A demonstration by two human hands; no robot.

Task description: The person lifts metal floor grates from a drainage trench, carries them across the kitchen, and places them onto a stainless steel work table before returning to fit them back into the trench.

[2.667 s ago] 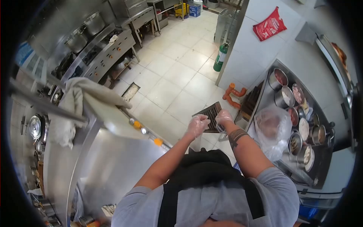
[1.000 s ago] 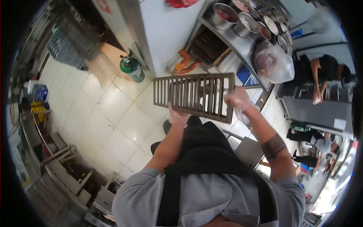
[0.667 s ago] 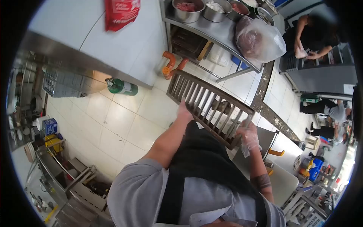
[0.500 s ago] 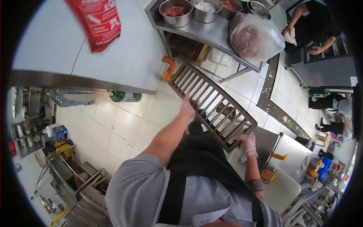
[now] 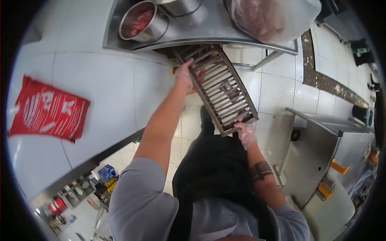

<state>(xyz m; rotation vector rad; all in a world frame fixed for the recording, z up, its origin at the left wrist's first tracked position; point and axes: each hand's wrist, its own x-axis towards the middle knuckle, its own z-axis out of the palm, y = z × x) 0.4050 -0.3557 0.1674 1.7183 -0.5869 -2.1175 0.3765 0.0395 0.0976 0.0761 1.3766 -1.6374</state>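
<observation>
A dark brown slatted rack (image 5: 241,90), long and framed with parallel bars, hangs tilted in front of my body. Its far end reaches under the edge of the steel table (image 5: 193,43). My left hand (image 5: 185,77), in a clear plastic glove, is closed on the rack's left long side. At the near right corner, my right hand (image 5: 245,134), gloved too, grips the frame. Some of the left fingers are hidden behind the frame. Through the bars, floor tiles and a darker object show, which I cannot make out.
On the steel table stand a metal pot of raw meat (image 5: 140,23) and a plastic bag with a large piece of meat (image 5: 261,18). A red printed packet (image 5: 50,108) lies on the white counter to the left. Steel equipment (image 5: 309,154) stands on the right.
The rack has moved toward the steel table and turned steeper, its far end now beneath the tabletop. My view has shifted closer to the table and counter. Both hands keep their hold.
</observation>
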